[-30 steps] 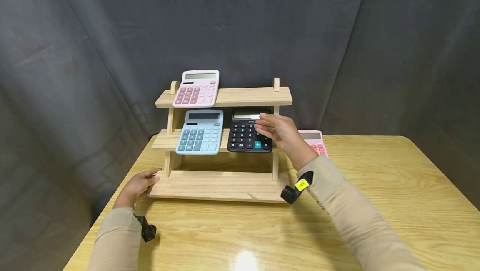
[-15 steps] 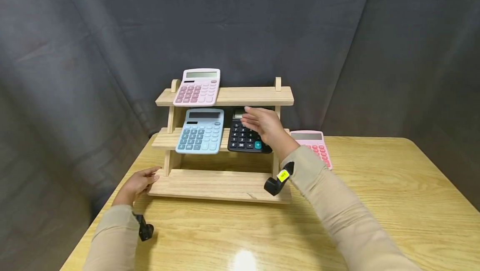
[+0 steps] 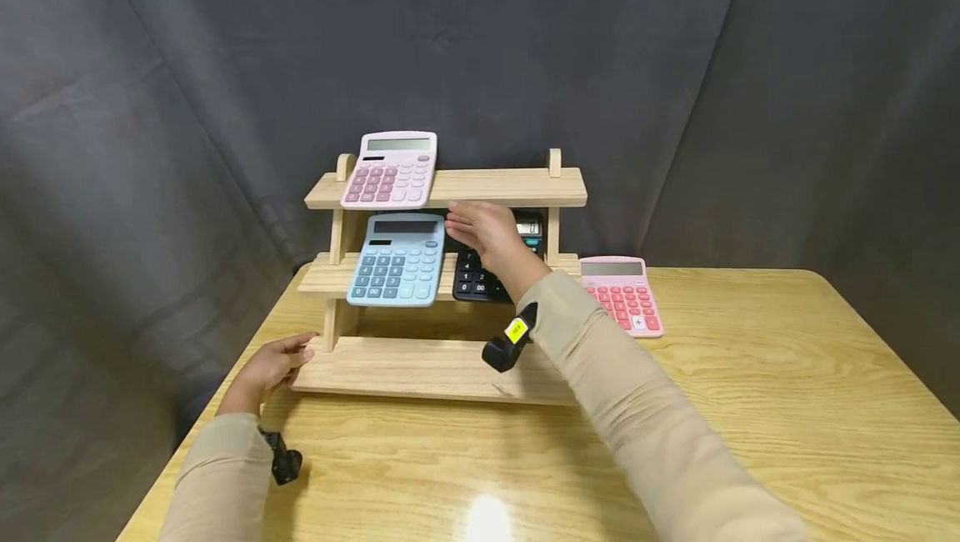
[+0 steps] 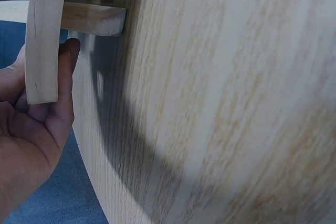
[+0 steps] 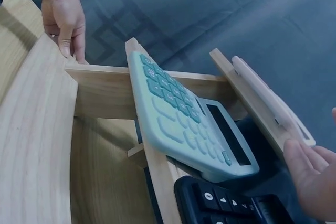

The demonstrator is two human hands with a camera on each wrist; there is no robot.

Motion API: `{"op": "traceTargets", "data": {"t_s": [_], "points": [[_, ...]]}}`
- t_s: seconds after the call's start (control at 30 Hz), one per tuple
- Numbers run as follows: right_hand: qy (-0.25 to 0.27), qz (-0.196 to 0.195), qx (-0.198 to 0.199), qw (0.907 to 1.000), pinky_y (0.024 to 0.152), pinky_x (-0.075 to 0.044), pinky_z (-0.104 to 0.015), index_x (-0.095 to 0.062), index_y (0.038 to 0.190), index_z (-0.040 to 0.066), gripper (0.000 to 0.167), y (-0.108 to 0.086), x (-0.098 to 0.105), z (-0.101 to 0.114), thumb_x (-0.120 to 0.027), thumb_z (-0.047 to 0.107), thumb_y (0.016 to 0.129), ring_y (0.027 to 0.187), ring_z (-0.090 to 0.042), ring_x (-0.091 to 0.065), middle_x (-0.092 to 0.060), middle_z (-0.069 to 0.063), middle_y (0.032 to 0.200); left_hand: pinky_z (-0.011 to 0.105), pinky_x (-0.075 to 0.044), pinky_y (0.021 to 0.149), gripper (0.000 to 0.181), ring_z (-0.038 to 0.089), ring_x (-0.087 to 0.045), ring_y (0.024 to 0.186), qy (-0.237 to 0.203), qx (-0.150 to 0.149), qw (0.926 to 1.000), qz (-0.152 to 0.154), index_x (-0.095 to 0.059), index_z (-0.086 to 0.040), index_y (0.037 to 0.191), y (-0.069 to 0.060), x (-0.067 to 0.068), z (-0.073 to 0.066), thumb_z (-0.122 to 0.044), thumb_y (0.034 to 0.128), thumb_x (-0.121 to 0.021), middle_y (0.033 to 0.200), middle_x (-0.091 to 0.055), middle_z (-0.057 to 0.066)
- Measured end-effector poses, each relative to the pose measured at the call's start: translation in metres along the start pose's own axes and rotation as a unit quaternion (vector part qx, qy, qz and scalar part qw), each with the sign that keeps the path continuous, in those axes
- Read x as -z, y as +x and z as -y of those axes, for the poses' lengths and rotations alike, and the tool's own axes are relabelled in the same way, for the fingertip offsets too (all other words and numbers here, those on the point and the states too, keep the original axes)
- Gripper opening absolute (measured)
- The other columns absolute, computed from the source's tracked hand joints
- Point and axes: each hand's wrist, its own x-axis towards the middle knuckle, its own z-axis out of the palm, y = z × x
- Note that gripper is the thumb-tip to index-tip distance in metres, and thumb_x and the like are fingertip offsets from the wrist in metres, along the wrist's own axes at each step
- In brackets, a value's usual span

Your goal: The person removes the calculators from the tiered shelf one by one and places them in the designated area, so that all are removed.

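The left hand [image 3: 267,365] grips the left end of the wooden stand [image 3: 420,365] at its bottom board; in the left wrist view its fingers [image 4: 65,85] curl around the board. The right hand [image 3: 489,235], fingers extended and holding nothing, is in front of the black calculator [image 3: 472,277] and hides part of it. Left of that hand, a blue calculator [image 3: 397,260] leans on the middle shelf. The light pink calculator [image 3: 390,170] stands on the top shelf's left part. In the right wrist view the right hand [image 5: 315,182] is close to the top shelf's edge.
A pink calculator [image 3: 621,296] with red-pink keys lies on the wooden table [image 3: 780,358] just right of the stand. Dark grey cloth [image 3: 570,50] hangs behind the table. The right forearm crosses above the stand's lower right part.
The right hand has moved left across the black calculator, uncovering its display's right part and the pink calculator on the table. The left hand keeps its hold on the stand.
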Motion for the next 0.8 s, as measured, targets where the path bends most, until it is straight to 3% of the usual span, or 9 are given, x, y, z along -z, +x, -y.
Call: {"op": "traceTargets", "data": {"t_s": [0.17,0.4,0.57,0.8], "points": [[-0.008,-0.005,0.002,1.0000,0.073,-0.045,-0.023,-0.050,0.115,-0.007,0.035,0.009,-0.004,0.001,-0.057,0.007,0.083,0.102,-0.031,-0.050,-0.051,-0.022,0.111,0.025,-0.033,0.050,0.047,0.010,-0.034,0.051,-0.003,-0.003,1.0000,0.009,-0.023,0.006,0.134,-0.001,0.000,-0.002,-0.010,0.0923,-0.040,0.074,-0.042,0.001],[-0.012,-0.015,0.009,0.9998,0.074,-0.045,-0.025,-0.051,0.113,-0.006,0.035,0.020,-0.012,0.001,-0.059,0.009,0.082,0.096,-0.028,-0.054,-0.054,-0.019,0.105,0.025,-0.034,0.050,0.047,0.010,-0.036,0.051,0.000,-0.002,1.0000,0.002,-0.024,0.006,0.133,-0.001,0.002,-0.003,-0.009,0.0923,-0.040,0.071,-0.043,-0.001],[-0.012,-0.023,0.009,0.9996,0.072,-0.045,-0.025,-0.053,0.111,-0.007,0.034,0.026,-0.018,0.000,-0.059,0.008,0.081,0.089,-0.026,-0.056,-0.056,-0.020,0.103,0.025,-0.032,0.049,0.046,0.010,-0.032,0.048,0.000,-0.010,0.9999,0.014,-0.022,0.007,0.134,-0.001,0.001,-0.003,-0.008,0.0930,-0.037,0.063,-0.035,0.000],[-0.041,-0.017,0.016,0.9989,0.071,-0.046,-0.026,-0.055,0.107,-0.008,0.031,0.031,-0.029,-0.003,-0.061,0.005,0.079,0.087,-0.025,-0.056,-0.056,-0.012,0.083,0.026,-0.031,0.050,0.045,0.011,-0.032,0.050,0.005,-0.004,0.9999,0.009,-0.024,0.007,0.133,-0.002,-0.002,-0.003,-0.008,0.0929,-0.037,0.061,-0.034,-0.001]]}}
